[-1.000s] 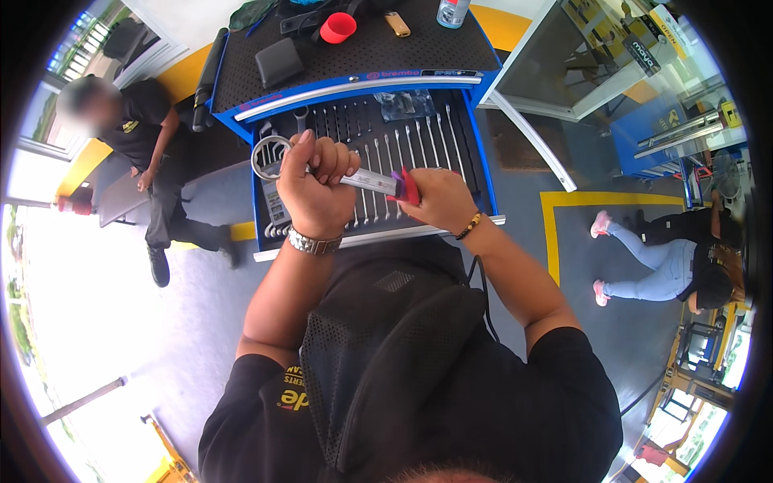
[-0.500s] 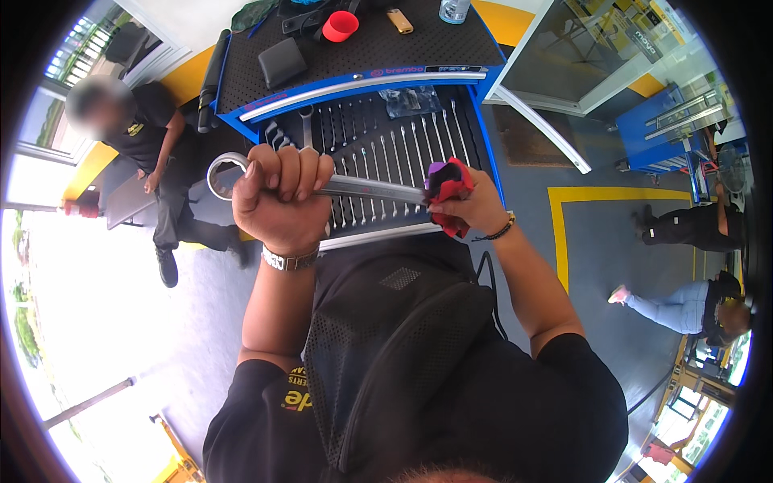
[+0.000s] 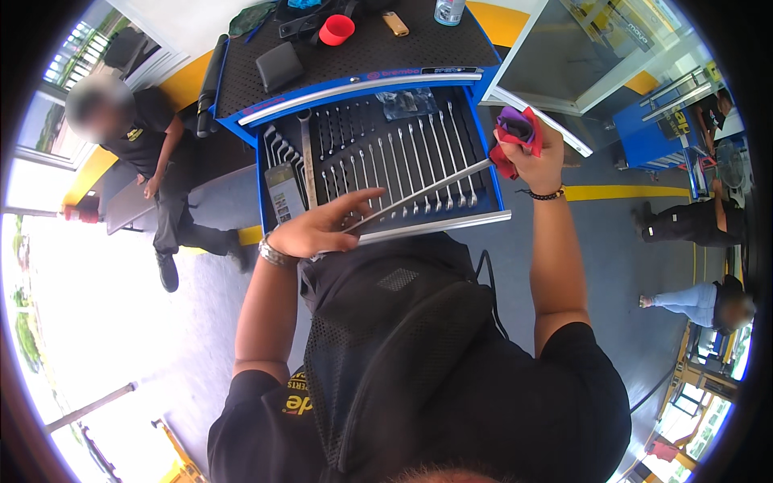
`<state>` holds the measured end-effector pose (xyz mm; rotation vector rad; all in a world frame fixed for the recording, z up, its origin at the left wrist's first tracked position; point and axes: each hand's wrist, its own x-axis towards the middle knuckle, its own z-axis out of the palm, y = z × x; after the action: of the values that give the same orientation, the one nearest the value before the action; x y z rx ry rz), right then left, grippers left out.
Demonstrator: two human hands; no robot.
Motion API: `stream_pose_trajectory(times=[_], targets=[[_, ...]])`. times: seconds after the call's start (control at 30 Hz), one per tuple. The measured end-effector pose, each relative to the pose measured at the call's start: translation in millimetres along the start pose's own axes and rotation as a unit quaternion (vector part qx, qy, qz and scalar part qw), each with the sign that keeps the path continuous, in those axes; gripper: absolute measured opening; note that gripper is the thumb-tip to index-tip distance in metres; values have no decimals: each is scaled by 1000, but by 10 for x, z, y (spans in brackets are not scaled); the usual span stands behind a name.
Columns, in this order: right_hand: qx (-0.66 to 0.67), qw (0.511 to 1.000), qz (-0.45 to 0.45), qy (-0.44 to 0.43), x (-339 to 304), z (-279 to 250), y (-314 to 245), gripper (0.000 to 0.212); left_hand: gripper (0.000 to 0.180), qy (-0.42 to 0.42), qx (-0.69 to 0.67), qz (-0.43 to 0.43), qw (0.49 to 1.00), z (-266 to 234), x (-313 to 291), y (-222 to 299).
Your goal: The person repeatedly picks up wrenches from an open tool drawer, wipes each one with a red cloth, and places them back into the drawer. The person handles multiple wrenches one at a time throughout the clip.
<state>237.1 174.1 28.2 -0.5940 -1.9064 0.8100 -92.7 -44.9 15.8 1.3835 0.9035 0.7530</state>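
A red and purple cloth (image 3: 518, 133) is bunched in my right hand (image 3: 541, 165), raised over the right side of the open drawer. From the cloth a long combination wrench (image 3: 427, 190), seen nearly edge-on, slants down toward my left hand (image 3: 318, 229). That hand is open, fingers stretched out above the drawer's front edge. The wrench's lower end lies by its thumb and fingers; whether they touch cannot be told. Beneath, the drawer (image 3: 451, 227) holds rows of combination wrenches (image 3: 390, 165) in dark foam, and a large wrench (image 3: 307, 157) on the left.
The blue tool cabinet's top (image 3: 354, 60) carries a red cup (image 3: 336, 30), a black box (image 3: 279, 67), a yellowish phone-like object (image 3: 395, 23) and a can (image 3: 449, 11). A grey packet (image 3: 283, 193) lies in the drawer. A person (image 3: 149, 137) sits at left; others are at far right.
My left hand has let go of the wrench's shaft and opened, moving lower. My right hand has moved right and up with the cloth, and the wrench now slants edge-on.
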Motion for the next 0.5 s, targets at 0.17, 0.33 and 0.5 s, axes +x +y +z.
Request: stream_pose_trajectory(times=[0.17,0.33,0.5], targets=[[-40,964,-113,239,143,107,261,21,77,54,256,-88,961,435,300,365],[312,847,128,410,228,-130,360,22,57,248,426,10,870,559,235,-75],[435,815,229,307,-306,166,503,42,39,281,422,-65,859,670,149,-245]])
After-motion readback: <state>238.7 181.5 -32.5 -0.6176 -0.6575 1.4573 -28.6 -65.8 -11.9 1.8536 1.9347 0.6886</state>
